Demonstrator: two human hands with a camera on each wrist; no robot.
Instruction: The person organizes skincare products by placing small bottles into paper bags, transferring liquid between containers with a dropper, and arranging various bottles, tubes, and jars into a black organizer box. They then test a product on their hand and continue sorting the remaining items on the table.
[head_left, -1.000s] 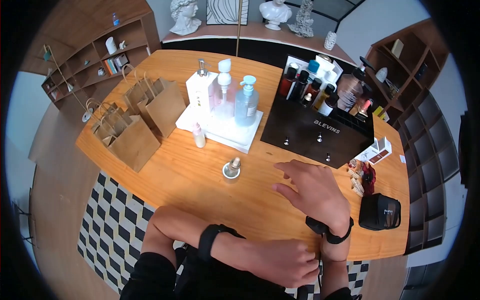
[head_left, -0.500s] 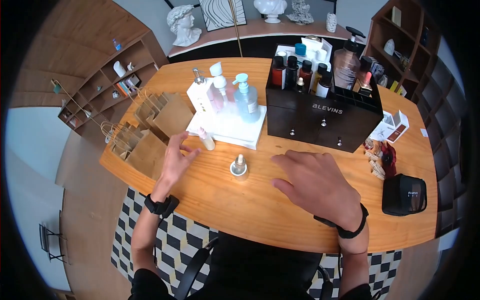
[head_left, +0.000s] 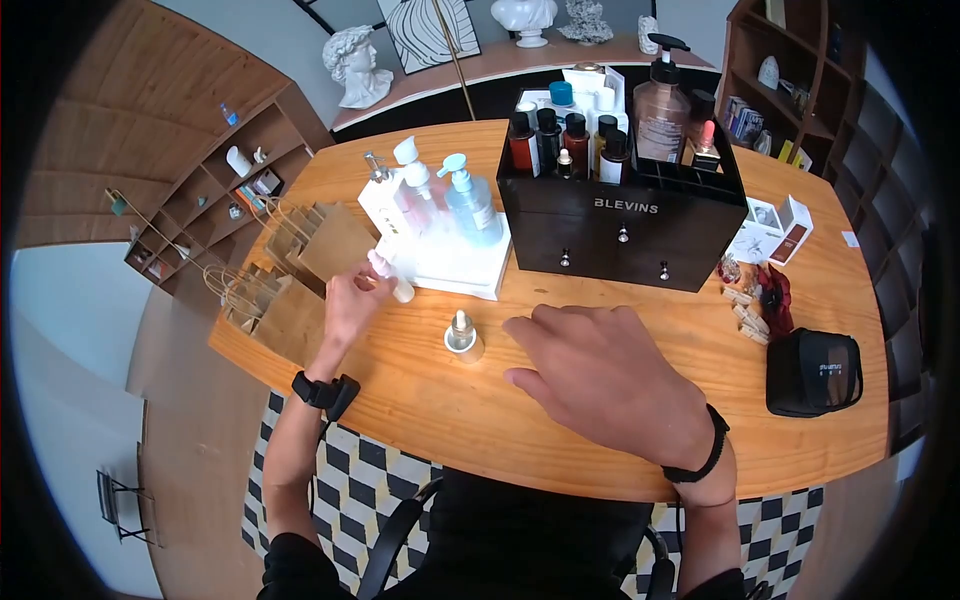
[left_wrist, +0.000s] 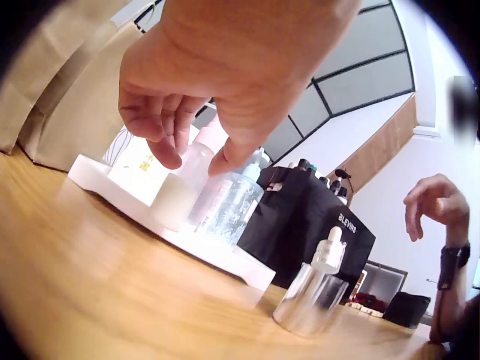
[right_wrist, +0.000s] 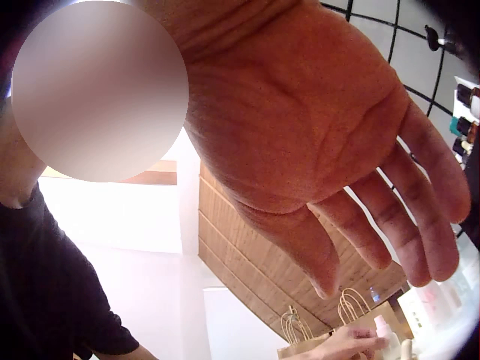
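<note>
My left hand [head_left: 350, 308] has its thumb and fingers around the pink top of a small bottle [head_left: 403, 291] at the front left of the white tray [head_left: 460, 281]. In the left wrist view the thumb and fingertips lie at either side of that bottle's upper part [left_wrist: 196, 161], which stands upright on the table. My right hand [head_left: 612, 378] hovers palm down over the table, fingers relaxed and holding nothing. Between the hands stands a small glass dropper bottle [head_left: 461, 330] in a white-rimmed round holder.
Three pump bottles, one blue [head_left: 472, 210], stand on the tray. Paper bags [head_left: 290, 318] are at the left. A black drawer box [head_left: 620, 225] full of bottles stands behind the right hand. Clips [head_left: 748, 322], a dark red flower, small boxes and a black pouch [head_left: 812, 372] lie at the right.
The left hand came up from near the body to the left side, then closed in on the pink-topped bottle. The right hand stays over the table, with little change in its pose.
</note>
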